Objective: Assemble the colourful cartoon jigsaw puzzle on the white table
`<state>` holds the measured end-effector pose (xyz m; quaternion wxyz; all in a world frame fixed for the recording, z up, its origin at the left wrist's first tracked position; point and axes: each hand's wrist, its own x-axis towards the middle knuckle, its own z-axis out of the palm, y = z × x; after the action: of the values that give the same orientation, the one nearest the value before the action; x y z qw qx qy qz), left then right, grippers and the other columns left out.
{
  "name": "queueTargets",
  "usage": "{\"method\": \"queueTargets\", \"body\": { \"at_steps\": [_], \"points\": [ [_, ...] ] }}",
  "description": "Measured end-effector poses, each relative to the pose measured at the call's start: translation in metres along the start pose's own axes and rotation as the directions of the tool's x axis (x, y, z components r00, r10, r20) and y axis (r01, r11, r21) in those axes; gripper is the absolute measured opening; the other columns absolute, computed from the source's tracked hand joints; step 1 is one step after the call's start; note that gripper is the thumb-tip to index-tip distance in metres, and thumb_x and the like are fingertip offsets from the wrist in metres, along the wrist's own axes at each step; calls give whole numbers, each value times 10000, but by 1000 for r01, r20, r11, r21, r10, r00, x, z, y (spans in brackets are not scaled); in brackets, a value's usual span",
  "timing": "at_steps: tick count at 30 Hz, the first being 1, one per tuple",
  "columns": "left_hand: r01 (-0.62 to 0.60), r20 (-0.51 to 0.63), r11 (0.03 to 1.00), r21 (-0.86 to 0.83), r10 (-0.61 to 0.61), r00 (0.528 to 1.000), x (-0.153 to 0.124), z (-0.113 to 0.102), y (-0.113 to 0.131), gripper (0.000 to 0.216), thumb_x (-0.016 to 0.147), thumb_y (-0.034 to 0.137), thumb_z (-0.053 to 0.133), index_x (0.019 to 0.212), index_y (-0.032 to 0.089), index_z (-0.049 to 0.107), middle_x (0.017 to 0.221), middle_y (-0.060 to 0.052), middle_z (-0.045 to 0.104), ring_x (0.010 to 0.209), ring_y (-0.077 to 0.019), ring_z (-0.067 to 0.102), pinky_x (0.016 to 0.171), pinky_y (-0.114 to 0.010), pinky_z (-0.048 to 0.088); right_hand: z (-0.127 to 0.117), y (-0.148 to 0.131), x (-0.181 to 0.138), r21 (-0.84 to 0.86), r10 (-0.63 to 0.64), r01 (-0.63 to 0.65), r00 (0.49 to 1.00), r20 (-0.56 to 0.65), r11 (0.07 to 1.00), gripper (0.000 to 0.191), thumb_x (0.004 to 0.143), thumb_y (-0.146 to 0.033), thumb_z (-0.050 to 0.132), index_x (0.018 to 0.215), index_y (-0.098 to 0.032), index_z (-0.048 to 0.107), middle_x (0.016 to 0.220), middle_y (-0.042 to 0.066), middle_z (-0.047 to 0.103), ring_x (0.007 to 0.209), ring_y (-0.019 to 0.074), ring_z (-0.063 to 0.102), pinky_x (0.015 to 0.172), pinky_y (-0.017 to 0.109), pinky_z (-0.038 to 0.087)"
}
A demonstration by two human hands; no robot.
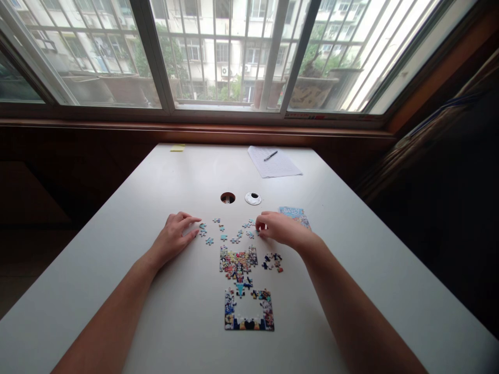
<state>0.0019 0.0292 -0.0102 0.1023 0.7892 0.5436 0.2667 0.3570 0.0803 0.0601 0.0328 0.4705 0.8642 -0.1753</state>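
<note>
My left hand [178, 231] rests on the table with fingers apart, its index finger and thumb beside a few light-blue jigsaw pieces [202, 229]. My right hand [277, 227] is curled, fingertips drawn together and down by loose blue pieces [248, 224]; whatever is in them is too small to make out. Between the hands lie several more scattered pieces [223, 237]. Nearer me is a joined colourful puzzle section [238, 259], with dark loose pieces [272, 261] to its right. Closest sits a partly joined puzzle frame [268, 311] with a gap in its middle.
A blue picture card [292, 212] lies partly behind my right wrist. Farther back are a cable hole [227, 198], its round cover [253, 198], paper sheets [280, 167] with a pen [270, 156], and yellow sticky notes [178, 148]. A barred window stands beyond the white table [187, 176].
</note>
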Motion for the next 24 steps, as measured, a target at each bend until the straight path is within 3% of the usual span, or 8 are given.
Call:
{"method": "queueTargets", "body": {
  "at_steps": [4,10,24],
  "points": [
    [1,-1,1000,1,-1,1000,0,0,0,319,959,415,575,1253,324,659,1155,-56,594,1073,-256,498,974,-428,446,1,1,1,4,-20,21,999,-34,1000,126,879,-175,612,935,-236,707,1041,48,710,912,193,647,732,268,466],
    [5,1,1000,3,-5,1000,0,0,0,321,960,425,573,1254,327,657,1159,-55,591,1068,-255,490,967,-429,445,8,-6,6,-32,-36,30,983,-181,999,193,952,-196,547,1035,-252,713,1123,50,707,992,201,652,800,283,472],
    [4,11,1000,6,-4,1000,0,0,0,320,964,413,575,1261,323,652,1166,-53,591,1072,-251,492,973,-424,441,14,-5,8,-66,-24,12,982,-186,998,217,950,-183,557,1079,-249,719,1127,61,706,994,202,660,786,266,477]
  ]
}}
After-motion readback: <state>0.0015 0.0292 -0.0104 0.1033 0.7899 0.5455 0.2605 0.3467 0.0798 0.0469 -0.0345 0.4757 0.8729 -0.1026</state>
